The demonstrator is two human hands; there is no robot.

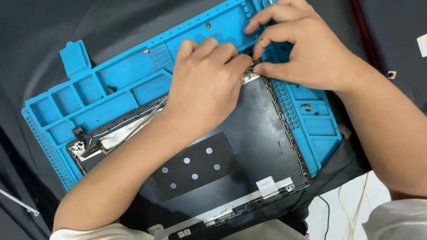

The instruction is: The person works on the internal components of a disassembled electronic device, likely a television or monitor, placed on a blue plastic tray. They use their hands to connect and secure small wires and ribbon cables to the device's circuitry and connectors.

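Two hands pinched at the hinge bracket, 12 o'clock corner of our laptop lid shell.
Left hand and right hand were closed tight on it; we judged a slip could snap the thin cable or fling screws off the blue mat.

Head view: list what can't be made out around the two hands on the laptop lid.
- Metal hinge at the lid corner: mostly covered by the left hand and right hand.
- What the fingers pinch: too small to tell.
- Small screws in the blue mat: type unreadable.
- Laptop lid: near edge cut off.
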